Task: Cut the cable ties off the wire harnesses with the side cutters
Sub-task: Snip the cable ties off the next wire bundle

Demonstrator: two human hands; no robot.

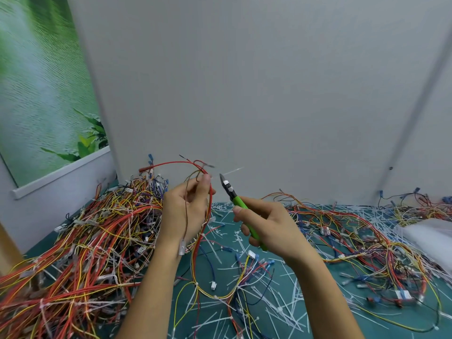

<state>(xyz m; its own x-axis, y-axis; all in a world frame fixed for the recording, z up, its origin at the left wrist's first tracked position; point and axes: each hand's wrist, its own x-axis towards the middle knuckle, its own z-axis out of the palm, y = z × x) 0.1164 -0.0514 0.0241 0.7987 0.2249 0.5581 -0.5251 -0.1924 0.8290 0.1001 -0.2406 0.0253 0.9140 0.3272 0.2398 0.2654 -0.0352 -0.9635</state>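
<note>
My left hand (184, 211) is raised above the table and pinches a wire harness (208, 216) of red, yellow and brown wires near its top; the harness loops down to the mat. A thin white cable tie (231, 171) sticks out to the right from the pinched spot. My right hand (266, 226) grips the green-handled side cutters (234, 195). Their dark jaws point up and left, a short way right of my left fingertips and just below the tie, apart from it.
A big heap of tied harnesses (80, 241) lies at the left, a looser heap (367, 241) at the right. Several cut white ties (281, 309) litter the green mat (227, 223). A clear plastic bag (433, 233) sits at far right. Grey walls stand close behind.
</note>
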